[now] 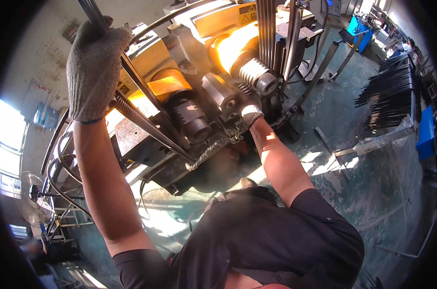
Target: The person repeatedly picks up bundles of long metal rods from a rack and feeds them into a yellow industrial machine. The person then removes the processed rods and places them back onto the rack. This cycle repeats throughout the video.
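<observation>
My left hand (pixel 94 72), in a grey knit glove, is raised at the upper left with its fingers wrapped round a long dark metal bar (pixel 140 79). The bar slants down to the right toward the machine. My right hand (pixel 252 107), also gloved, reaches into the middle of the machine beside a grey metal block (pixel 217 92). Its fingers are lost in shadow among the parts, so what it touches is hidden. On either side of the block stand a grooved steel roller (pixel 192 118) and a ribbed steel roller (pixel 255 74).
The machine has yellow covers (pixel 221 21) and a coil spring (pixel 127 108). Upright bars (pixel 266 33) stand at its far side. Many thin dark rods (pixel 389 89) lie on a rack to the right. A blue bin (pixel 425 132) and a fan (pixel 34 193) flank the scene.
</observation>
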Demonstrator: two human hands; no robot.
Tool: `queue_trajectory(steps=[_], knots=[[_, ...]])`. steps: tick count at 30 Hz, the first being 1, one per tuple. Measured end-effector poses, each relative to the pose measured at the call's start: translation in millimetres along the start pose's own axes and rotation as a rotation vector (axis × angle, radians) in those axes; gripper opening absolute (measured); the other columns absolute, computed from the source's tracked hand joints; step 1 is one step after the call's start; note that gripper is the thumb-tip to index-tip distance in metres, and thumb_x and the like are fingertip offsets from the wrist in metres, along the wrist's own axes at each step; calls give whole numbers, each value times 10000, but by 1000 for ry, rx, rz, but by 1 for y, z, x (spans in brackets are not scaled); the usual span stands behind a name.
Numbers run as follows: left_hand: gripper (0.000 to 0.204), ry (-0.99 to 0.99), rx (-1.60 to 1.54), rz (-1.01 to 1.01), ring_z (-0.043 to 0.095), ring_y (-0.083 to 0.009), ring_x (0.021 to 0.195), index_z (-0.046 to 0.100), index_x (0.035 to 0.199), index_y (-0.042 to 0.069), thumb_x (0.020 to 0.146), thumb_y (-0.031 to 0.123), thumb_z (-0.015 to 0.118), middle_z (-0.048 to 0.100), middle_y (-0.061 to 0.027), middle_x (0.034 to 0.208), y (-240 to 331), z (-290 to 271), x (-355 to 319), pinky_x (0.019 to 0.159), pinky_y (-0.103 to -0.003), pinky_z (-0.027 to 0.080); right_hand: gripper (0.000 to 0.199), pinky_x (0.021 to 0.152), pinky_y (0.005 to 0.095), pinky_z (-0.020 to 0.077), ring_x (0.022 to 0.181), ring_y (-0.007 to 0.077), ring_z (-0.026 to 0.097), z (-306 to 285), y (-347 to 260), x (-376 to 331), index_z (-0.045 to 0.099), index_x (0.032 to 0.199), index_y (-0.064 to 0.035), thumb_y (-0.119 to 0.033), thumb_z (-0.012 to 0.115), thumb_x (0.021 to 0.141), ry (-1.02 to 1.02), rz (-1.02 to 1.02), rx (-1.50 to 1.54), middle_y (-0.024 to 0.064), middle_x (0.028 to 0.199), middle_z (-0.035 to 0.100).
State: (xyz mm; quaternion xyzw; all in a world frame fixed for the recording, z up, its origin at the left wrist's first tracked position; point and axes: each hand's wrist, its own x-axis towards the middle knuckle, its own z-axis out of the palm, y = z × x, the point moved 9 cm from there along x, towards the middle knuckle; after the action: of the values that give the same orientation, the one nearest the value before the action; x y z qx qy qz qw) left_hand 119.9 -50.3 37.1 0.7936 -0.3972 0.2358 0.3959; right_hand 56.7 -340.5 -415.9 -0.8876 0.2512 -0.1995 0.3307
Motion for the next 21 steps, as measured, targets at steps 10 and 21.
queue_trajectory(steps=[10,21], knots=[[497,-2,75,10,738,-246,894,705,1218,32,877,391,744,736,-135,1006,0,-3,-1,811,-340,598,386,684,368,551,769,252,720,2,10,3,741,1069,-27,-293,822,801,94,104,665,124,861,758],[539,18,-192,-214,732,-231,853,662,1248,-51,844,291,764,737,-148,976,-22,-8,-2,777,-343,567,189,739,399,562,806,283,711,3,-7,5,778,1053,-148,-161,695,884,214,-171,37,105,848,737]])
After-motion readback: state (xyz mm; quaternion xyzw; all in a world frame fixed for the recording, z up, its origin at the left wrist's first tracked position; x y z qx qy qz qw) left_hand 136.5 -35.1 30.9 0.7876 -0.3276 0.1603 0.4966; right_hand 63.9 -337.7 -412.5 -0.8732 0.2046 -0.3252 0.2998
